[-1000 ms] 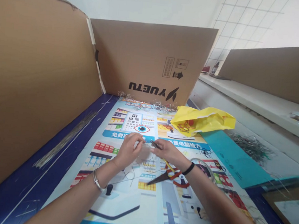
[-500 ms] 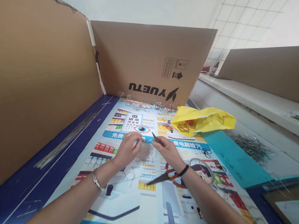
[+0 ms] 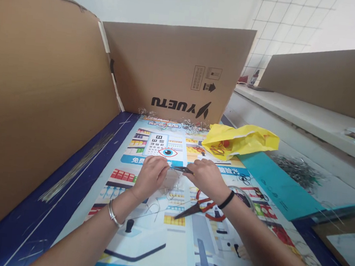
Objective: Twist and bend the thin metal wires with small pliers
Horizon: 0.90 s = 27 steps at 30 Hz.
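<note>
My left hand [image 3: 151, 174] is closed in a pinch on a thin wire [image 3: 175, 175], which loops below the fingers; its pinched end is hidden. Wrapped in my right hand [image 3: 209, 178] is a pair of needle-nose pliers [image 3: 182, 169], whose dark, narrow jaws point left and reach close to my left fingertips. Whether the jaws grip the wire I cannot tell. Below my hands lie orange-handled scissors [image 3: 190, 211], partly behind my right wrist. Bent wire pieces [image 3: 154, 210] rest on the printed poster sheet [image 3: 176, 241].
Long straight wires [image 3: 76, 167] lie along the left. A yellow bag [image 3: 242, 140] and a teal board [image 3: 273, 182] are at the right, beside a heap of wire bits [image 3: 297, 171]. Cardboard panels [image 3: 171, 65] wall the back and left. Black loops [image 3: 243, 179] lie near my right hand.
My right hand has turned, swinging the pliers' jaws from pointing up and away to lying level toward my left hand. My left hand has hardly moved.
</note>
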Each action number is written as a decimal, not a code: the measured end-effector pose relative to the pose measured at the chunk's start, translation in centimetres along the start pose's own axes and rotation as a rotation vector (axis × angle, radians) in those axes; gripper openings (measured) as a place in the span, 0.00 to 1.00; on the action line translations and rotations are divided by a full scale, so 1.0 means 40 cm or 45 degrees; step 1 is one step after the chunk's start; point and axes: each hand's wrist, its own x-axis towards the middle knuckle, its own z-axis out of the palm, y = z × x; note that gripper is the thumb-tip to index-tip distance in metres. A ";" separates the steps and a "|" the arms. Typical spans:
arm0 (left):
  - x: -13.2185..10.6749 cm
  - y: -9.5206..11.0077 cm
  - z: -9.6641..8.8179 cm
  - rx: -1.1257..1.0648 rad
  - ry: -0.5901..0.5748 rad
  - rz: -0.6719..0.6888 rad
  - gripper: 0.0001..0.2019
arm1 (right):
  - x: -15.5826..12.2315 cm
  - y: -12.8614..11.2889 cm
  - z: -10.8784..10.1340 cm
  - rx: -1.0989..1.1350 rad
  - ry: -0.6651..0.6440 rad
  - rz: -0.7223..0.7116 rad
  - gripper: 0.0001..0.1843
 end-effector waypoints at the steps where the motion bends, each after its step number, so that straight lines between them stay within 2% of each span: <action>1: 0.000 0.001 -0.001 0.007 -0.007 0.009 0.05 | 0.000 -0.001 0.001 -0.017 -0.003 -0.002 0.16; 17: 0.004 0.015 -0.007 0.077 -0.010 0.064 0.05 | -0.002 -0.008 0.002 -0.072 0.016 -0.059 0.09; 27: 0.002 0.013 -0.005 0.075 -0.028 0.052 0.05 | -0.004 -0.009 0.006 -0.052 0.032 -0.087 0.08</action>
